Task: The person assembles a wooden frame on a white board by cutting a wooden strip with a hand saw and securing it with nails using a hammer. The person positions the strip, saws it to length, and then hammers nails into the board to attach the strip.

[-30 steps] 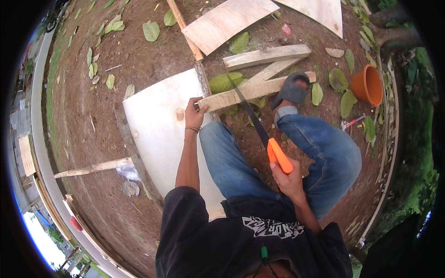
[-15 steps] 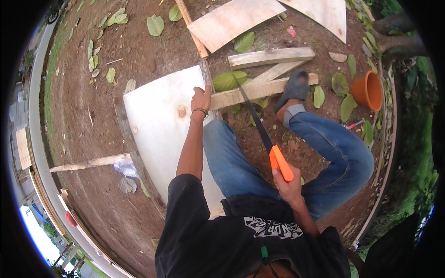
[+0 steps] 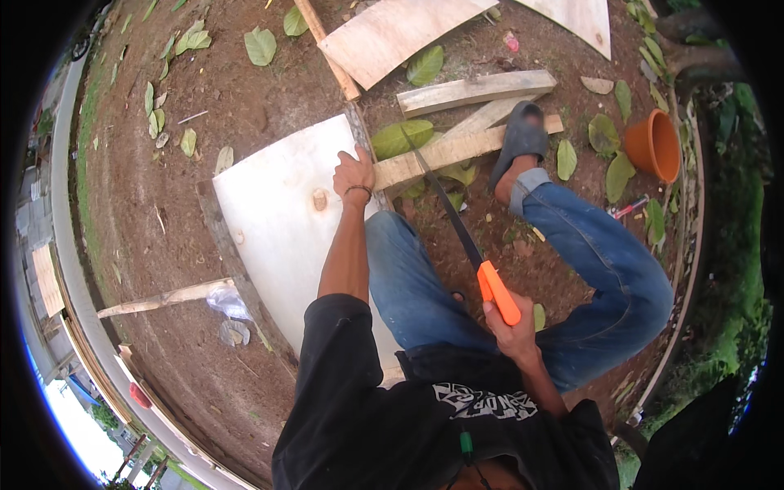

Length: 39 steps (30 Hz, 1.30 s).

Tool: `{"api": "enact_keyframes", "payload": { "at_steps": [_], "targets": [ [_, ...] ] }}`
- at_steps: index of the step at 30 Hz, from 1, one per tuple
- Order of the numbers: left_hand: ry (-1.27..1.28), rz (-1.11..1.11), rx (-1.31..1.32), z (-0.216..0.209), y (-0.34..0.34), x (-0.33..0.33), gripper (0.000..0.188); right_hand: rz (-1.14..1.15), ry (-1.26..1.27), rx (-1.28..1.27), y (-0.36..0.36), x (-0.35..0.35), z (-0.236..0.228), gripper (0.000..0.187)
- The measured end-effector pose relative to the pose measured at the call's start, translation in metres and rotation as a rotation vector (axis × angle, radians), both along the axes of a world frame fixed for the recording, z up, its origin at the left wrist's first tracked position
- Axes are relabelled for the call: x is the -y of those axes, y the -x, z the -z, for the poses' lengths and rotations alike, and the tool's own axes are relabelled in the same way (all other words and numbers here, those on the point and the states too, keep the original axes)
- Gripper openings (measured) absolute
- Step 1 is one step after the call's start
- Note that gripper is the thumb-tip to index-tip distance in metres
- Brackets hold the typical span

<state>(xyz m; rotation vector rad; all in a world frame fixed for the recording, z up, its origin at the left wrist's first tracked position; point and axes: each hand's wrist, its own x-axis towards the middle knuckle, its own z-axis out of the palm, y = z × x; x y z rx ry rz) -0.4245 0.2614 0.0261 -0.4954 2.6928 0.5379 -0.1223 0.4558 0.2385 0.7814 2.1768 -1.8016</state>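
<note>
My right hand (image 3: 513, 331) is closed round the orange handle of a handsaw (image 3: 460, 222). Its dark blade slants up and left across a wooden plank (image 3: 474, 152), near the plank's left end. At that end my left hand (image 3: 354, 175) is closed, appearing to grip the plank; its fingertips are partly hidden. Below the left hand lies a large pale plywood sheet (image 3: 282, 192), with the plank's end at its right edge. My sandalled foot (image 3: 524, 143) rests on the plank toward its right end.
Two more wood pieces lie beyond the plank, one a thick board (image 3: 478, 91). Plywood offcuts (image 3: 400, 37) are at the top. An orange pot (image 3: 653, 147) lies tipped at the right. Leaves (image 3: 260, 46) and a clear plastic bag (image 3: 229, 302) litter the soil.
The view has shifted slightly. The saw's tip appears a little farther up and left, while the blade still crosses the plank near the same place. Both hands keep their holds.
</note>
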Motion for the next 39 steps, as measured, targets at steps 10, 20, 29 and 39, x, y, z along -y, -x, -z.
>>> {"api": "enact_keyframes", "payload": {
  "at_steps": [10,20,29,39],
  "targets": [
    [-0.124,-0.061,-0.026,-0.001,-0.001,0.002,0.057,-0.051,-0.135,-0.018,-0.014,0.02,-0.011,0.014],
    [-0.14,-0.045,-0.086,-0.001,-0.003,-0.004,0.045,-0.015,-0.082,-0.035,-0.018,0.023,-0.011,0.017],
    [-0.077,-0.02,-0.036,0.006,0.0,-0.001,0.041,-0.08,-0.111,-0.089,-0.02,0.021,-0.007,0.01],
    [-0.067,-0.05,-0.008,0.007,0.004,-0.001,0.041,-0.063,-0.082,-0.031,0.0,0.009,0.008,0.008]
  ]
}}
